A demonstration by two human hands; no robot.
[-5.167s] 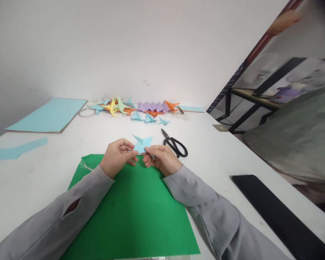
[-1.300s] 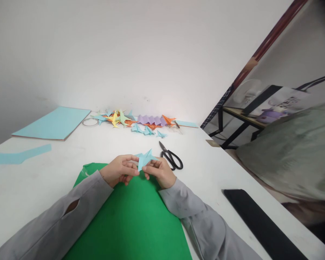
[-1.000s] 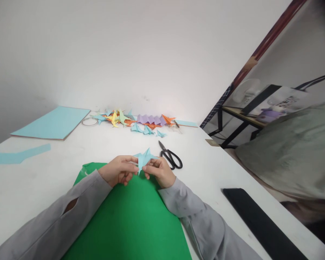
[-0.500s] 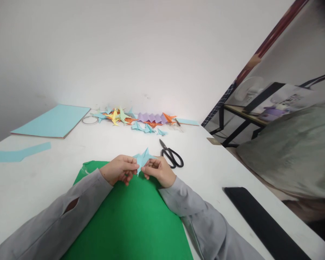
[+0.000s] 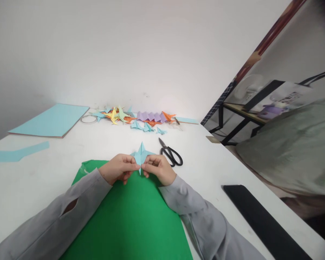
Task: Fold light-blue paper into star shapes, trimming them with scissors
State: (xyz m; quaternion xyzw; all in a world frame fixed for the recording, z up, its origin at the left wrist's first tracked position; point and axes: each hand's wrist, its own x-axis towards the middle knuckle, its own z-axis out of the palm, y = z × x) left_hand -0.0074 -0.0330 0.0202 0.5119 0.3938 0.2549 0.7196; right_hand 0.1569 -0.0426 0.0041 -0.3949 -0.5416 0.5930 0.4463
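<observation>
A folded light-blue origami crane point(image 5: 141, 152) is held up between my two hands, its pointed tips showing above and below my fingers. My left hand point(image 5: 121, 167) pinches its left side between thumb and fingers. On the other side, my right hand point(image 5: 160, 168) grips it the same way, and the two thumbs nearly meet at its lower middle. Beneath both hands lies a green sheet point(image 5: 124, 216). Black-handled scissors point(image 5: 171, 153) rest just beyond my right hand, blades pointing away.
Folded paper cranes point(image 5: 116, 115) in several colours and a pleated purple paper point(image 5: 151, 116) lie by the wall. At left are blue sheets point(image 5: 51, 119), a blue strip point(image 5: 18, 153) and a wire ring point(image 5: 89, 119). A black strip point(image 5: 260, 216) lies along the right.
The origami crane has turned between my fingers, from leaning right to pointing nearly straight up with its centre crease facing me. Both hands keep their pinch. The view has shifted slightly.
</observation>
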